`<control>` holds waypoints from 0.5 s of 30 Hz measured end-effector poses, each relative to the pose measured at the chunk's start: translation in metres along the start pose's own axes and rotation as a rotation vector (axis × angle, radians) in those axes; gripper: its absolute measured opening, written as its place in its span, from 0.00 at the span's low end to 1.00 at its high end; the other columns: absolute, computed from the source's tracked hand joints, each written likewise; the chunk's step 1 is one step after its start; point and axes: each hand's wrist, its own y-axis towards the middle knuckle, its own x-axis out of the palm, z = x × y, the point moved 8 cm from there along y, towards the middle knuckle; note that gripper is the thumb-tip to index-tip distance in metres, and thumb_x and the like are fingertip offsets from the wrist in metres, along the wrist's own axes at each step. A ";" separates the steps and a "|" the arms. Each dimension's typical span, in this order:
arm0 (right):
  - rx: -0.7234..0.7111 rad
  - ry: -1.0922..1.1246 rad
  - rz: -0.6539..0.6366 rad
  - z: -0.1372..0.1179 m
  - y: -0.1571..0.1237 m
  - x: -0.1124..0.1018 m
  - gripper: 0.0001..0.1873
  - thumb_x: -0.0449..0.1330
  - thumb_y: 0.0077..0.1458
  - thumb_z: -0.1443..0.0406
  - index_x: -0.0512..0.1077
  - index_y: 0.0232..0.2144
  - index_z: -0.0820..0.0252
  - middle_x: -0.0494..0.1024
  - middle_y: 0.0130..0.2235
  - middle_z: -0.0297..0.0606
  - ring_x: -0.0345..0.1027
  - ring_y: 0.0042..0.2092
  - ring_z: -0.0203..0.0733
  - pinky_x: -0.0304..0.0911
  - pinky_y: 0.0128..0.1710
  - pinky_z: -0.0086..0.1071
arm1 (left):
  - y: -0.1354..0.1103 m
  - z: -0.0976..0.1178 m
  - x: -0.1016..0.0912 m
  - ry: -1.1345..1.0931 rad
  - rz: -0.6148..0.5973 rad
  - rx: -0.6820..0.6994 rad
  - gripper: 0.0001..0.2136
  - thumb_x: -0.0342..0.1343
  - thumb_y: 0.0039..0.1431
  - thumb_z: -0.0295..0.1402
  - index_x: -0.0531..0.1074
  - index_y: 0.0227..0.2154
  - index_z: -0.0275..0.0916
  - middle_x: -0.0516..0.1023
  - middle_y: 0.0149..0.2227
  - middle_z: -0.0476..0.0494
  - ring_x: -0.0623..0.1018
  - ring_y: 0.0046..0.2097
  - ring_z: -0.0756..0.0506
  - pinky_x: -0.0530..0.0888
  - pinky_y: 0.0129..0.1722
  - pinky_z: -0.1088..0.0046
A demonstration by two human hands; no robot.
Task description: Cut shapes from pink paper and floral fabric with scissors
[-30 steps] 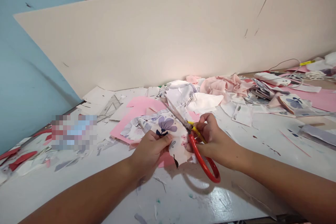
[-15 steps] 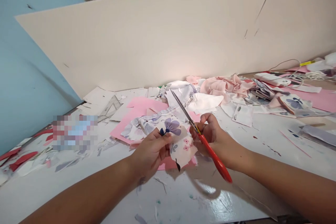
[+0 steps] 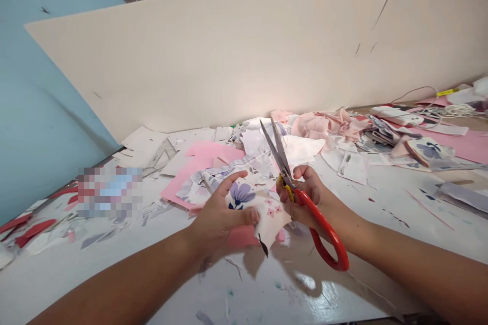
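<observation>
A cream piece of fabric [image 3: 275, 221] printed with a purple flower and small pink blossoms spans my two hands above the table. My left hand [image 3: 217, 216] holds its left side, thumb laid over the front and index finger raised; the fingers behind are hidden. In my right hand [image 3: 324, 203] is a pair of scissors [image 3: 320, 218] with red handles and yellow wrapping near the pivot. Its blades point up and away, slightly parted, with nothing between them. The right fingertips are close to the fabric's right edge; whether they pinch it I cannot tell.
Pink paper [image 3: 177, 183] and floral scraps lie just beyond my hands. Crumpled pink cloth [image 3: 324, 127] sits against the pale board [image 3: 229, 61] at the back. A clear set square [image 3: 162, 155] and red scraps [image 3: 36, 231] are left; a folded floral piece [image 3: 430, 150] lies right.
The scissors have turned in my right hand, so both blades and the handle loop now show. My left index finger has lifted off the fabric, which has shifted slightly right and lower.
</observation>
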 end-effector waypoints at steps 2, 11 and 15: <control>0.016 -0.005 -0.002 0.001 0.000 0.000 0.23 0.53 0.38 0.76 0.46 0.31 0.50 0.61 0.29 0.26 0.55 0.26 0.31 0.47 0.21 0.25 | 0.004 0.000 -0.003 -0.057 0.008 0.010 0.40 0.66 0.36 0.27 0.54 0.54 0.44 0.73 0.29 0.48 0.73 0.30 0.51 0.70 0.34 0.73; 0.029 0.004 -0.021 -0.002 0.001 -0.005 0.23 0.54 0.40 0.75 0.47 0.32 0.50 0.63 0.30 0.25 0.54 0.26 0.30 0.49 0.22 0.24 | 0.008 0.003 -0.007 -0.037 -0.098 0.009 0.25 0.61 0.43 0.35 0.64 0.47 0.44 0.73 0.32 0.46 0.73 0.32 0.49 0.70 0.33 0.73; 0.086 0.025 -0.113 -0.001 0.000 0.000 0.23 0.53 0.39 0.77 0.47 0.32 0.50 0.64 0.30 0.25 0.53 0.25 0.30 0.49 0.22 0.23 | 0.011 -0.001 -0.004 -0.161 -0.176 -0.063 0.21 0.55 0.46 0.44 0.68 0.43 0.38 0.72 0.34 0.41 0.74 0.36 0.44 0.71 0.36 0.68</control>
